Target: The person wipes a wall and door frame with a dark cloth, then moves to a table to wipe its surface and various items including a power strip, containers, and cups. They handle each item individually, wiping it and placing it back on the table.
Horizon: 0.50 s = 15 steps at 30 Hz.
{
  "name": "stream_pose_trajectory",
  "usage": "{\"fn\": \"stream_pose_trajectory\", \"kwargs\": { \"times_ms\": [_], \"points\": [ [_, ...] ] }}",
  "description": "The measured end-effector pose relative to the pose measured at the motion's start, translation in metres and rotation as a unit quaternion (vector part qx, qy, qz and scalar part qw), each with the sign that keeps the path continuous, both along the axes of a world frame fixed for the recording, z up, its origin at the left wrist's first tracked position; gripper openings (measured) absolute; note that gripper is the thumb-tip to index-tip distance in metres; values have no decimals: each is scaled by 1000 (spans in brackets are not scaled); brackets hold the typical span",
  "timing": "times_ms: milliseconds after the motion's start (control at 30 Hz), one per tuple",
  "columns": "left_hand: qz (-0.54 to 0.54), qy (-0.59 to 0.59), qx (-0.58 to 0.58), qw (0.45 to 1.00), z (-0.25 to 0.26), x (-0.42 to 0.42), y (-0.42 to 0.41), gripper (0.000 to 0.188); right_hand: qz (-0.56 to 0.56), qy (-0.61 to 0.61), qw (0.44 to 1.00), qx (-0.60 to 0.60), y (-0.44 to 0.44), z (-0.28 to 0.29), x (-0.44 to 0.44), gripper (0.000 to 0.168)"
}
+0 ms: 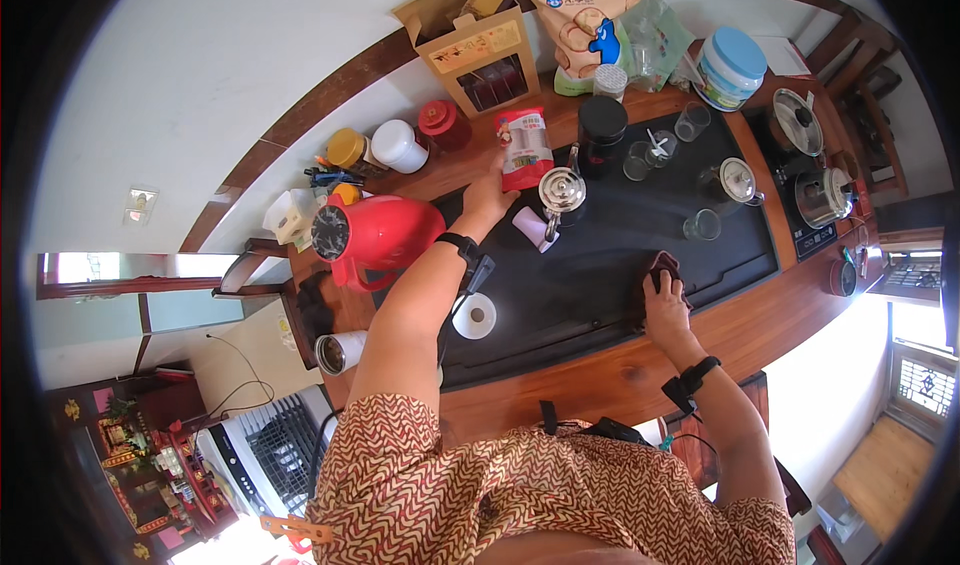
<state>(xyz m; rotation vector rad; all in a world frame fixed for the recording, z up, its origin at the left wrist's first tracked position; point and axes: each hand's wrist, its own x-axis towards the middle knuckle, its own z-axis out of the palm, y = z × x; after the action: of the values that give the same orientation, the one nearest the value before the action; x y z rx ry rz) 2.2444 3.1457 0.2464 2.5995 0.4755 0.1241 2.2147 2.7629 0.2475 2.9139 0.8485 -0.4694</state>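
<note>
My left hand (489,201) reaches across the black tea tray (562,295) and grips the lower left edge of a red and white plastic packet (529,149). The packet stands near the tray's back edge, beside a black lidded canister (602,134). Just right of this hand are a pale lilac cup (535,229) lying on its side and a teapot with a shiny metal lid (562,191). My right hand (666,310) presses a folded dark brown cloth (664,265) onto the tray near its front edge. The fingers cover part of the cloth.
A red thermos jug (390,236) stands by my left forearm, with a white dish (474,316) and a tumbler (341,353) nearby. Drinking glasses (701,224) and a glass teapot (735,182) stand to the right. Metal pots (821,197) sit beyond them. Jars (400,146) line the back.
</note>
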Motion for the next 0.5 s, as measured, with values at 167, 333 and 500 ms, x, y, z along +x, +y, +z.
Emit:
{"fn": "stream_pose_trajectory", "kwargs": {
  "times_ms": [167,333,500],
  "points": [
    [-52,-170,59,982,-14,4,8,43,1,-7,1000,9,-2,-4,1,84],
    [-8,-360,-9,933,24,27,5,21,-7,-7,1000,18,-2,-3,0,86],
    [17,-346,-103,932,41,60,42,22,-6,-6,1000,19,-2,-2,0,84]
  ]
}}
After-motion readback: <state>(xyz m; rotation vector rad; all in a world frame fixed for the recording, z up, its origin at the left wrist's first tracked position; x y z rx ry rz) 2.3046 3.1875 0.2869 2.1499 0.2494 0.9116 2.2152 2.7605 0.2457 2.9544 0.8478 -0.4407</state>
